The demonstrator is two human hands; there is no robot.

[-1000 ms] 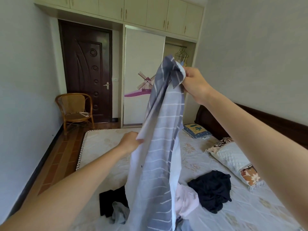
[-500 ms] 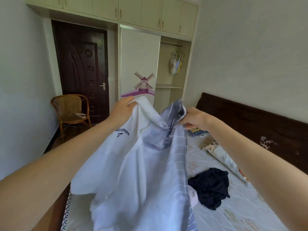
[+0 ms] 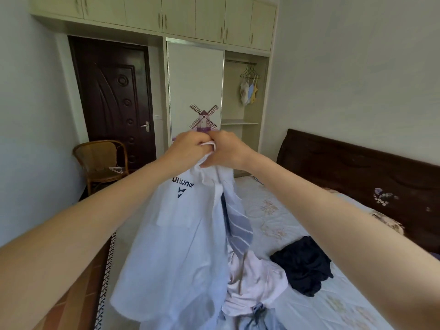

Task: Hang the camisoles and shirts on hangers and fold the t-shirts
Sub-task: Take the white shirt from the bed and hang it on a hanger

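Note:
I hold a white shirt (image 3: 181,239) with dark printed letters and a blue-grey striped panel (image 3: 238,232) up in front of me over the bed. My left hand (image 3: 188,148) and my right hand (image 3: 228,151) are side by side, both gripping the bunched top edge of the shirt. The shirt hangs down from them. Under it on the bed lie a pale pink garment (image 3: 254,279), a dark navy garment (image 3: 302,265) and a light blue garment (image 3: 259,317). Several camisoles (image 3: 248,92) hang on hangers in the open wardrobe.
The bed (image 3: 309,306) fills the lower right, with a dark headboard (image 3: 357,172) along the wall. A wicker chair (image 3: 102,163) with a white hanger (image 3: 116,169) on its seat stands by the dark door (image 3: 114,98). Tiled floor (image 3: 78,294) runs along the left.
My hands have come together at the top of the shirt; half a second ago they were apart. The white side now faces me and the striped part hangs behind.

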